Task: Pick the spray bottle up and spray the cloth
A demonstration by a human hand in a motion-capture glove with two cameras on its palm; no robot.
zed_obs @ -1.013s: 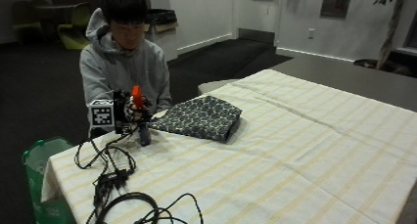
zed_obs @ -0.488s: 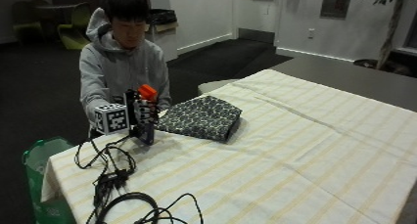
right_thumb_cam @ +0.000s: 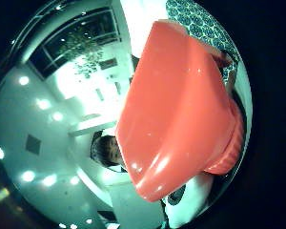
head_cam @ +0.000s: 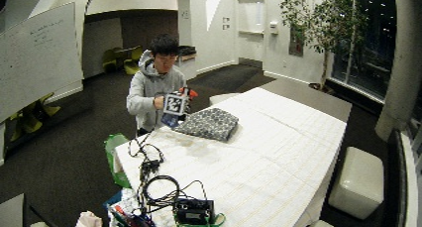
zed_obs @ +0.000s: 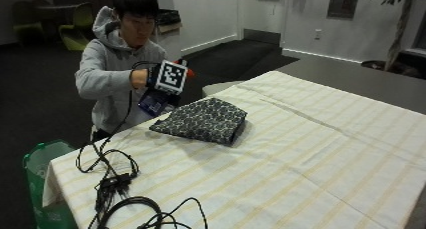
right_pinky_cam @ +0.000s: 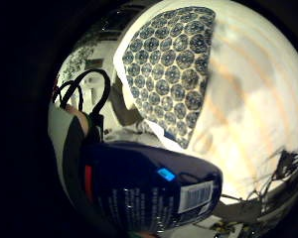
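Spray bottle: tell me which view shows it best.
The outside view: the spray bottle is held off the table by the right hand, tilted toward the cloth. The thumb-side palm view shows only its orange head, the little-finger-side view only its dark labelled body; the wide view shows it small.

Almost nothing here can be read. The dark spray bottle (right_pinky_cam: pixel 149 191) that I hold up in my gloved right hand (zed_obs: pixel 148 78) carries a white barcode patch near its base, with lines of small white print beside it and a small blue mark above; none of those words or digits can be made out. In the wide outside view a whiteboard (head_cam: pixel 36 56) on the wall behind me bears a few faint handwritten lines, too small to read. The patterned cloth (zed_obs: pixel 201 120) on the table shows no lettering.
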